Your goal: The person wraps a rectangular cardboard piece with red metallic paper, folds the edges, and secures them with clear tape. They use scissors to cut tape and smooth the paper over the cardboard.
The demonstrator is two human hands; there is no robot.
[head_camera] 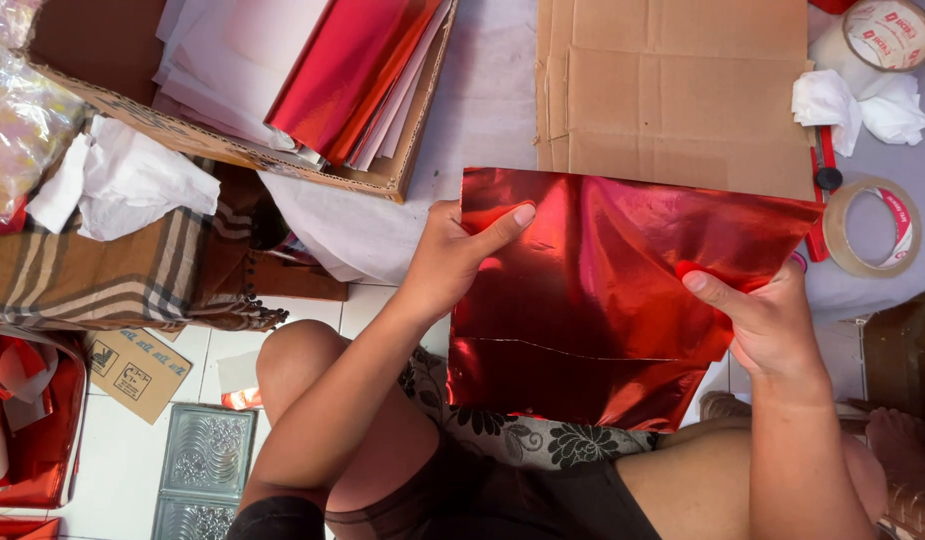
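Cardboard (673,90) and tape roll (873,228) flank red foil (603,290).

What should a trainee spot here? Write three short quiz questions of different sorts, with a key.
1. True or false: both hands hold the red foil sheet.
2. Which thing lies nearest the right hand? A) tape roll B) glass block C) plaid cloth
3. Fill in: the cardboard box at top left holds more red foil and ____ paper.

Key:
1. True; the left hand pinches the left edge, the right hand the right edge.
2. A
3. white
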